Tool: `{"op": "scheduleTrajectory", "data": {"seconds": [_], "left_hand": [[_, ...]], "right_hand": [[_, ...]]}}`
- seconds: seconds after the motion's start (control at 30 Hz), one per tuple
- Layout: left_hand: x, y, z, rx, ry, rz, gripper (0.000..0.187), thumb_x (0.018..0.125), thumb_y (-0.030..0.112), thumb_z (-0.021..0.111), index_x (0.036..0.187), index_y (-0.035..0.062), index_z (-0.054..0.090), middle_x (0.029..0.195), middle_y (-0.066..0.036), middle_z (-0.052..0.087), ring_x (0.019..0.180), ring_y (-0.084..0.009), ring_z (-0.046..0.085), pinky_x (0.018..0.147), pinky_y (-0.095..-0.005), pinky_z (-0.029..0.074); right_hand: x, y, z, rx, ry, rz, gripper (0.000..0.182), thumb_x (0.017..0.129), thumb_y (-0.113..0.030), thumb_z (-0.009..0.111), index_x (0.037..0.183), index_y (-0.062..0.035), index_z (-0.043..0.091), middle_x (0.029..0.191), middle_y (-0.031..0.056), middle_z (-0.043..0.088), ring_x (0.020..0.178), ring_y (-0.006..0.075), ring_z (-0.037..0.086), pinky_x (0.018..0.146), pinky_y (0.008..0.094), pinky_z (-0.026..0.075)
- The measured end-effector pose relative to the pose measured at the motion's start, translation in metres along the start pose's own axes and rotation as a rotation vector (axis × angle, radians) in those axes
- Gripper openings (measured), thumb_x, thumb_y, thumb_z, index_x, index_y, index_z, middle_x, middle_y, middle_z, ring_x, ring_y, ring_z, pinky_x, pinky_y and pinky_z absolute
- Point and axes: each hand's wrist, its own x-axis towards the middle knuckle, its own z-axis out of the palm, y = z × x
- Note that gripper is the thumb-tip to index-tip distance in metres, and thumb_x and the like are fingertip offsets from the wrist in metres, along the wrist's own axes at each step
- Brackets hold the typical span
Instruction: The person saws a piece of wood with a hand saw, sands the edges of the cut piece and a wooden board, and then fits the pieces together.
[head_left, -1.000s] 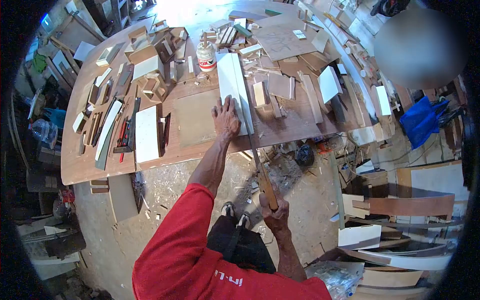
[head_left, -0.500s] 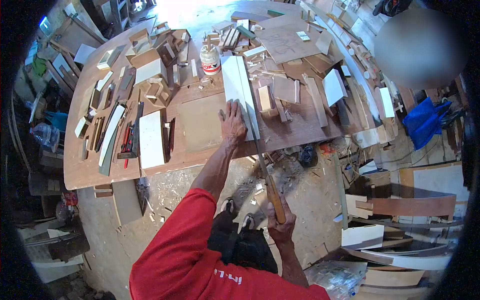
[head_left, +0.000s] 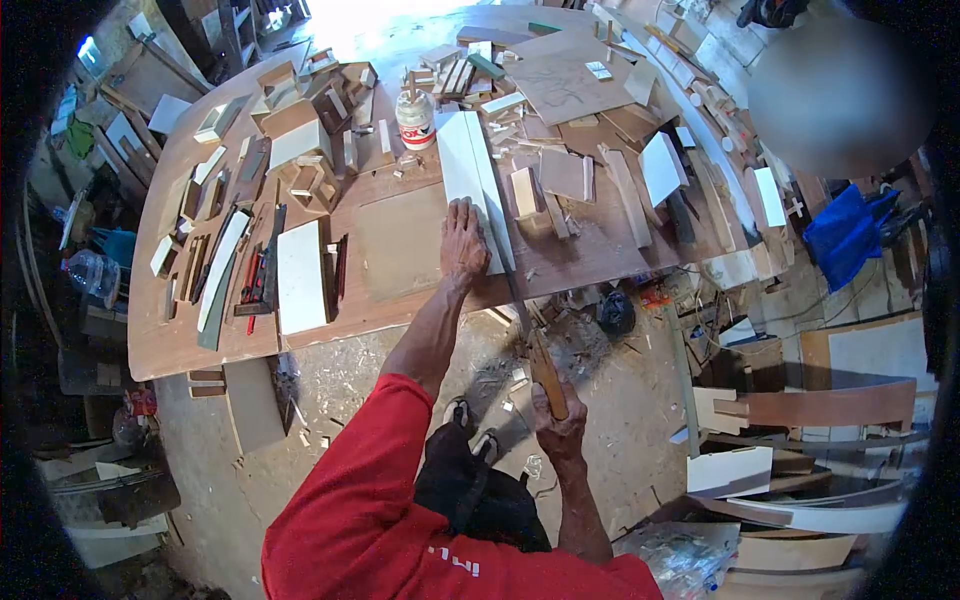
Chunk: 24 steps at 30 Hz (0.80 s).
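Note:
A long white board (head_left: 462,160) lies on the wooden table, a lengthwise line running near its right edge. My left hand (head_left: 464,240) rests flat on the board's near end, fingers stretched forward. Below the table edge, my right hand (head_left: 561,424) is wrapped round the wooden handle of a saw (head_left: 544,372). The saw's thin blade reaches up to the near right end of the board; its far part is hard to make out. A bare brown panel (head_left: 405,243) lies just left of my left hand.
A white-lidded jar (head_left: 415,122) stands beyond the panel. Wooden blocks and offcuts lie at both sides of the table (head_left: 380,318). Another white board (head_left: 303,277) lies at left. Curved pieces are stacked at lower right, and scraps litter the floor.
My right hand and the saw have moved slightly up toward the table. My left hand stays on the board. The view has shifted a little.

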Motion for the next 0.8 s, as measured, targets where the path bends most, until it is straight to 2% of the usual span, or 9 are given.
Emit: {"op": "scheduleTrajectory", "data": {"seconds": [0.17,0.27,0.4,0.47,0.5,0.53,0.6,0.73,0.8], "left_hand": [[-0.004,0.007,-0.012,0.048,0.074,0.010,0.068,0.070,0.013,0.056,0.136,0.0054,0.047,0.150,-0.009,0.036,0.142,-0.0331,0.026,0.114,-0.0465,0.023],[-0.002,0.003,-0.004,0.038,0.094,-0.003,0.068,0.069,0.013,0.056,0.136,0.0063,0.047,0.151,-0.008,0.036,0.142,-0.0334,0.026,0.114,-0.0473,0.023],[0.001,0.000,-0.004,0.024,0.097,0.006,0.068,0.070,0.014,0.057,0.137,0.0069,0.047,0.151,-0.007,0.036,0.142,-0.0335,0.026,0.114,-0.0481,0.023],[-0.001,0.000,0.000,0.069,0.127,0.029,0.066,0.071,0.015,0.056,0.136,0.0071,0.048,0.150,-0.007,0.036,0.142,-0.0338,0.026,0.114,-0.0483,0.023],[-0.003,0.000,0.000,0.071,0.126,0.027,0.066,0.071,0.015,0.056,0.136,0.0071,0.048,0.150,-0.007,0.036,0.142,-0.0338,0.026,0.114,-0.0483,0.023],[-0.004,0.001,-0.006,0.064,0.104,0.022,0.064,0.073,0.014,0.055,0.136,0.0071,0.048,0.151,-0.007,0.036,0.142,-0.0339,0.026,0.114,-0.0486,0.023],[-0.007,0.006,-0.008,0.049,0.073,0.023,0.063,0.074,0.014,0.054,0.136,0.0072,0.048,0.151,-0.007,0.036,0.142,-0.0340,0.026,0.113,-0.0490,0.023],[-0.001,0.009,-0.013,0.038,0.085,-0.006,0.063,0.075,0.014,0.053,0.137,0.0074,0.047,0.150,-0.005,0.036,0.141,-0.0336,0.026,0.113,-0.0507,0.023],[0.000,0.009,-0.014,0.022,0.091,-0.014,0.063,0.074,0.014,0.053,0.137,0.0078,0.047,0.150,-0.005,0.037,0.141,-0.0334,0.026,0.113,-0.0511,0.023]], "right_hand": [[-0.006,-0.033,-0.006,0.000,-0.044,0.127,0.040,0.091,-0.019,0.062,0.123,0.0041,0.057,0.086,0.0174,0.067,0.072,0.0207,0.065,0.066,0.0346,0.051],[-0.022,-0.028,-0.013,-0.091,-0.012,0.036,0.038,0.092,-0.018,0.060,0.121,0.0064,0.057,0.090,0.0197,0.067,0.077,0.0222,0.068,0.067,0.0353,0.052],[-0.021,-0.041,-0.018,0.010,-0.017,0.123,0.035,0.094,-0.019,0.056,0.119,0.0051,0.059,0.093,0.0206,0.067,0.079,0.0207,0.067,0.067,0.0345,0.052],[-0.001,-0.037,-0.007,-0.010,-0.020,0.180,0.031,0.094,-0.020,0.056,0.112,0.0041,0.062,0.089,0.0211,0.066,0.076,0.0262,0.067,0.065,0.0364,0.051],[0.014,-0.037,0.005,-0.035,0.069,0.001,0.029,0.093,-0.022,0.056,0.105,0.0036,0.062,0.081,0.0200,0.062,0.067,0.0333,0.062,0.061,0.0385,0.048],[0.015,-0.037,0.007,-0.028,0.071,0.000,0.029,0.093,-0.022,0.056,0.105,0.0036,0.062,0.081,0.0200,0.062,0.067,0.0333,0.062,0.061,0.0385,0.048],[0.012,-0.035,0.005,-0.032,0.010,0.167,0.031,0.093,-0.023,0.056,0.106,0.0043,0.061,0.081,0.0216,0.062,0.068,0.0392,0.060,0.062,0.0388,0.048],[-0.022,-0.036,-0.011,-0.086,-0.011,0.143,0.031,0.094,-0.024,0.056,0.106,0.0042,0.062,0.084,0.0201,0.065,0.072,0.0266,0.064,0.064,0.0361,0.049],[-0.013,-0.023,-0.002,-0.079,0.121,-0.027,0.031,0.095,-0.025,0.056,0.103,0.0038,0.062,0.077,0.0164,0.063,0.069,0.0206,0.060,0.063,0.0345,0.048]]}}
